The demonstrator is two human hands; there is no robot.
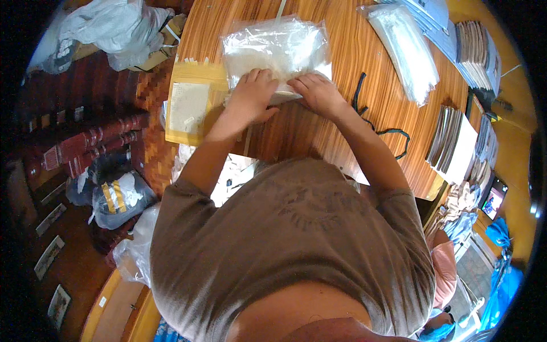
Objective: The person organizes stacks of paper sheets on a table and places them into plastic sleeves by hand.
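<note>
A clear plastic bag with a whitish sheet or pad inside lies on the wooden table in front of me. My left hand rests on its near left part, fingers stretched over the plastic and thumb apart below. At the near right corner, my right hand has its fingers bent around the bag's edge. A white folded edge shows between the two hands. Just left of the bag lies a yellow envelope with a pale label on it.
A stack of clear plastic sleeves lies at the far right. A black cord curls beside my right forearm. Stacks of folded items line the table's right edge. Filled plastic bags stand on the floor at left, near dark red furniture.
</note>
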